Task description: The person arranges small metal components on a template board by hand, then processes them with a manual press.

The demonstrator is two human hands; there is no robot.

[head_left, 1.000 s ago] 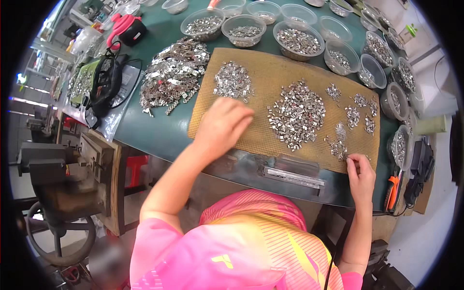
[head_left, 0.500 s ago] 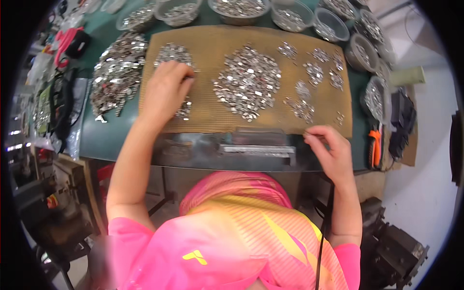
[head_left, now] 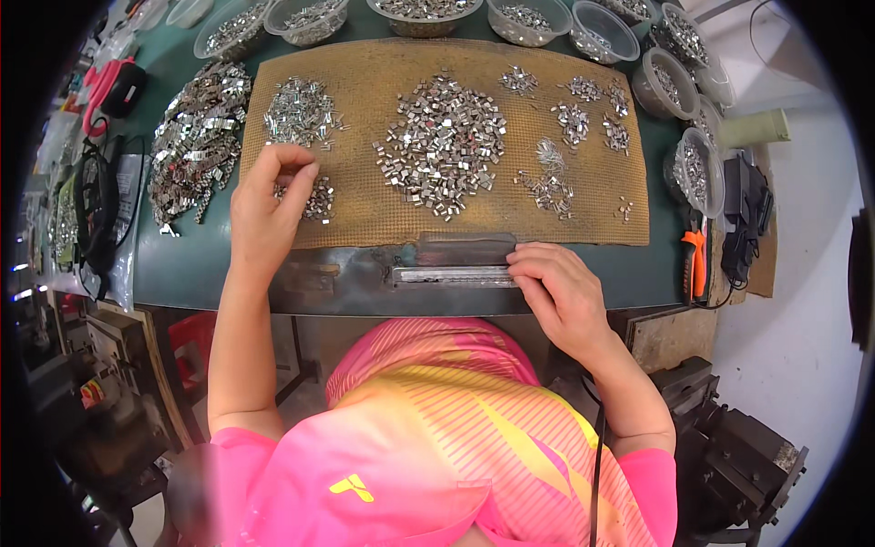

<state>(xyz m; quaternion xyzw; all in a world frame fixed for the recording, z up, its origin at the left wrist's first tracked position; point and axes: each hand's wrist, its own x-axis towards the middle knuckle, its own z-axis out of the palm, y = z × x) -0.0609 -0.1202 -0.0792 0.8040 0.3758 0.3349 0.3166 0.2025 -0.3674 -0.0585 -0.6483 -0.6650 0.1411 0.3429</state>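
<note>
A small heap of silver metal clips (head_left: 316,199) lies on a tan mesh mat (head_left: 383,82), right under the fingertips of the left hand (head_left: 266,208). Those fingers are pinched together over the heap; whether a clip sits between them cannot be told. The right hand (head_left: 561,290) rests curled, fingertips pressing the end of a narrow metal rail (head_left: 453,274) at the near edge of the worktop (head_left: 196,264).

A clean pick probably means pinching one clip off the heap's edge, so neighbours do not tangle and lift with it.

Beyond the left hand lies a second small heap (head_left: 301,109); between the hands, farther out, a large pile (head_left: 444,146). Clear bowls of parts (head_left: 533,18) ring the mat's far side. A loose mass of bigger clips (head_left: 196,137) crowds the left.
</note>
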